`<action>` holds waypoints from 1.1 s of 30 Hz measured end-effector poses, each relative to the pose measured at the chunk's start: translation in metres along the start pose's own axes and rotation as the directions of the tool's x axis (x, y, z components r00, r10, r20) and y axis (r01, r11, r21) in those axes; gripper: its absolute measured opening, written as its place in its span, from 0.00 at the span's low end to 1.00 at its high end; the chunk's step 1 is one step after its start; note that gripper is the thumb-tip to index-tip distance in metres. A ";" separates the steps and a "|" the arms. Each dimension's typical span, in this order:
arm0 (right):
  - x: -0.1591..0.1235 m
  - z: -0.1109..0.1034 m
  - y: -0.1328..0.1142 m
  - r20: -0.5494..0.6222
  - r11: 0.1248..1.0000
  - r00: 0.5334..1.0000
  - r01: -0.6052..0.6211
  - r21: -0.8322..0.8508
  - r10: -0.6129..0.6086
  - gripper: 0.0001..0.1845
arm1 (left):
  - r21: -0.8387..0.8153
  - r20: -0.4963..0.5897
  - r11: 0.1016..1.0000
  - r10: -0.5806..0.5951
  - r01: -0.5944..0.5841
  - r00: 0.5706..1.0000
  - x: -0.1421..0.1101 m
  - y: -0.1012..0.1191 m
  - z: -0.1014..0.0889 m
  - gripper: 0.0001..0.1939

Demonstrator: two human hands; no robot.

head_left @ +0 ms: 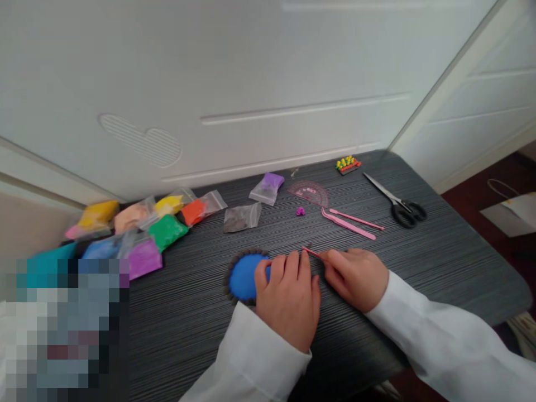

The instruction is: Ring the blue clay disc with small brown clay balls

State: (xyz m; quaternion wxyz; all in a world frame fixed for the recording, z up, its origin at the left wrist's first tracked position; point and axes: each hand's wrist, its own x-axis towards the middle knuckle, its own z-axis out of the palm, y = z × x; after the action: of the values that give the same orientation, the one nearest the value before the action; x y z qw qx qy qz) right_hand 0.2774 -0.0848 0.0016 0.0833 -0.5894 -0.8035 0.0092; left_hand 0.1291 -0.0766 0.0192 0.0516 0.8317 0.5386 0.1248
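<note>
- Blue, clay-like material is seen in the disc (245, 274), which is edged by a dark scalloped rim (228, 279) and laid flat on the table (188, 335).
- Its right part is covered by the left hand (288, 301); whether it is touched there cannot be told.
- The left fingers are slightly fanned, palm down, with the tips bent toward the table; whether anything is pinched beneath them is hidden.
- A pink stick (314, 253) is pinched between the thumb and curled fingers of the right hand (355, 279).
- The stick's tip is held right by the left index fingertip, well apart from the disc's visible blue; a dark scrap (309, 244) is seen just beside it.
- Fine work with the stick at the left fingertips is judged to be in hand.
- A steady tip and light pressure seem to be called for next, with the disc kept from being squashed under the left hand.
- Pink tweezers (352, 226) and a purple lump (300, 211) are left lying beyond the hands.
</note>
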 end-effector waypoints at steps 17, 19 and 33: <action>0.006 -0.009 -0.007 0.066 0.998 0.996 -0.066 -0.004 0.066 0.03 | 0.024 -0.055 0.999 0.047 -0.046 0.997 0.000 -0.006 0.007 0.18; 0.008 -0.010 -0.007 0.055 0.999 0.997 -0.047 0.001 0.047 0.03 | 0.035 -0.052 0.999 0.042 -0.040 0.998 0.000 -0.006 0.007 0.18; 0.008 -0.010 -0.006 0.038 0.997 0.997 -0.075 0.001 0.075 0.06 | 0.050 -0.016 0.998 0.043 -0.042 0.999 0.001 -0.006 0.006 0.19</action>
State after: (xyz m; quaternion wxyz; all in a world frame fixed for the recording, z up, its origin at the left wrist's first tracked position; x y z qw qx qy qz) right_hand 0.2709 -0.0799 0.0126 0.0684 -0.6186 -0.7823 0.0243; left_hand 0.1257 -0.0733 0.0121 0.0236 0.8428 0.5242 0.1196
